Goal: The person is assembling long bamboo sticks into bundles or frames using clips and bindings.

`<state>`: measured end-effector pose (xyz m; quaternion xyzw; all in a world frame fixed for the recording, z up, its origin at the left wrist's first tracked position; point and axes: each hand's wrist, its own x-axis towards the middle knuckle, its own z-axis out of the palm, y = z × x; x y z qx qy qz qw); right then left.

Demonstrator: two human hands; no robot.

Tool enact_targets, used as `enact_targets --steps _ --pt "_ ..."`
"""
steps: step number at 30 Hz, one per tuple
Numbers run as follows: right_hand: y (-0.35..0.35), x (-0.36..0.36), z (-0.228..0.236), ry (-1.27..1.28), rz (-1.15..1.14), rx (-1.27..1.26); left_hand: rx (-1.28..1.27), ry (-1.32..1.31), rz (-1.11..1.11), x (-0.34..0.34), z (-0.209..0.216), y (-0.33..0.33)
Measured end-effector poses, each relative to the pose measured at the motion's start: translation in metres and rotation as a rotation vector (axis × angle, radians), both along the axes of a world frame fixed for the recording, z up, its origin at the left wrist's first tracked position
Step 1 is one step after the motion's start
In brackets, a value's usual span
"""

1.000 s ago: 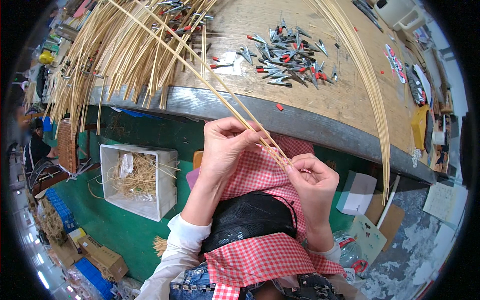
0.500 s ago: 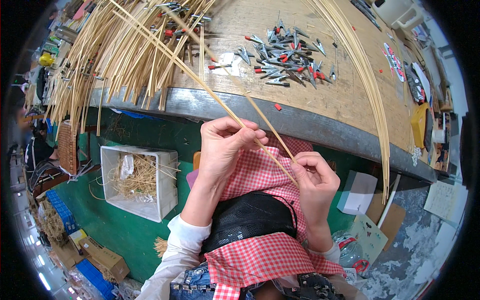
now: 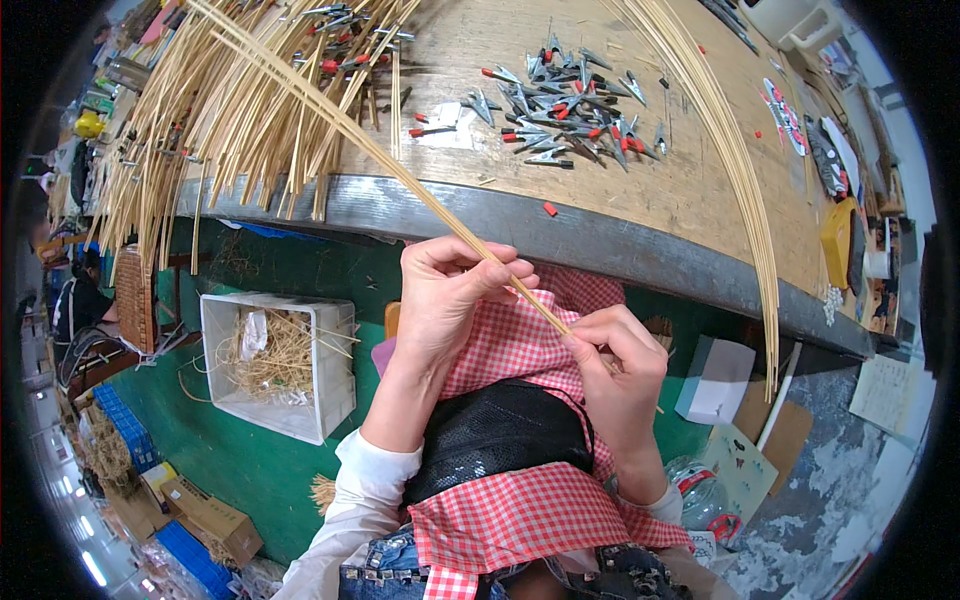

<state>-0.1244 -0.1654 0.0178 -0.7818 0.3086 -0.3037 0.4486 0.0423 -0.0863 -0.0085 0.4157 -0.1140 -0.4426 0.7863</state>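
Left hand (image 3: 445,300) closed on a thin bamboo strip (image 3: 400,175), thumb and fingers pinched round it just below the bench (image 3: 640,255) edge. Right hand (image 3: 615,365) clamps the strip's near end over the red checked apron (image 3: 520,345). Strip slants far-left across the bench, over a strip pile (image 3: 230,120). Small pliers (image 3: 570,110) heaped far right. White box (image 3: 280,365) on floor, left.

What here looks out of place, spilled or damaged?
Nothing looks damaged. Both hands, left hand and right hand, pinch thin cane strips over the lap. Loose cane ends overhang the bench edge, and small pliers lie scattered in a heap, untidy rather than spilled.
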Motion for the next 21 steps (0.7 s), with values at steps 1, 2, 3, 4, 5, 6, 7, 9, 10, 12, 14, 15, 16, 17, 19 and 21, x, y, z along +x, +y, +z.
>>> enact_targets --steps 1,2,3,4,5,6,7,9,10,12,14,15,16,17,19,21 --pt "-0.001 -0.002 -0.001 0.024 0.029 0.032 -0.001 0.004 -0.003 0.0 0.002 0.0" --pt "-0.003 -0.004 -0.001 0.049 0.057 0.064 0.032 -0.026 -0.03 0.001 0.004 0.0" --pt "-0.006 -0.006 -0.002 0.055 0.052 0.063 0.064 -0.055 -0.057 0.0 0.006 -0.002" --pt "-0.011 -0.008 -0.001 0.099 0.114 -0.078 0.062 -0.048 -0.063 -0.002 0.008 -0.004" --pt "-0.014 -0.009 0.0 0.145 0.18 -0.218 0.082 -0.082 -0.07 -0.004 0.011 -0.006" --pt "-0.015 -0.009 0.002 0.155 0.177 -0.22 0.101 -0.115 -0.078 -0.006 0.014 -0.008" --pt "-0.014 -0.007 0.006 0.145 0.157 -0.135 0.111 -0.138 -0.084 -0.006 0.017 -0.011" --pt "-0.013 -0.005 0.01 0.104 0.141 -0.028 0.102 -0.154 -0.101 -0.007 0.022 -0.019" --pt "-0.014 -0.005 0.012 0.116 0.14 -0.037 0.1 -0.181 -0.116 -0.008 0.025 -0.023" --pt "-0.019 -0.004 0.017 0.114 0.124 -0.083 0.071 -0.187 -0.118 -0.01 0.038 -0.034" --pt "-0.029 -0.006 0.026 0.13 0.126 -0.115 0.133 -0.365 -0.223 -0.008 0.053 -0.047" --pt "-0.032 -0.007 0.031 0.106 0.11 -0.026 0.058 -0.462 -0.197 -0.007 0.056 -0.055" --pt "-0.036 -0.007 0.038 0.081 0.093 0.063 -0.017 -0.56 -0.168 -0.006 0.06 -0.062" --pt "-0.041 -0.009 0.046 0.015 0.038 0.189 -0.043 -0.579 -0.177 -0.005 0.068 -0.07" --pt "-0.052 -0.011 0.062 -0.125 -0.063 0.142 -0.117 -0.56 -0.221 -0.013 0.077 -0.075" --pt "-0.059 -0.007 0.08 -0.272 -0.139 0.074 -0.065 -0.769 -0.36 -0.016 0.079 -0.074"
